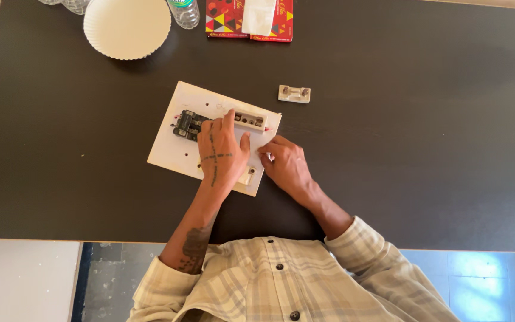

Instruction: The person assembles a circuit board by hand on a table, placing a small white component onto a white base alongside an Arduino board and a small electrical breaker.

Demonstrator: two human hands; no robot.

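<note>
Left hand flat, loosely open on white board; right hand pinching board edge.

A person seen from above wears a pale cream and grey plaid shirt with dark buttons, its sleeves rolled to the elbows. The left hand bears a dark cross-shaped tattoo; another tattoo marks the left forearm. The right hand is bare.
</note>
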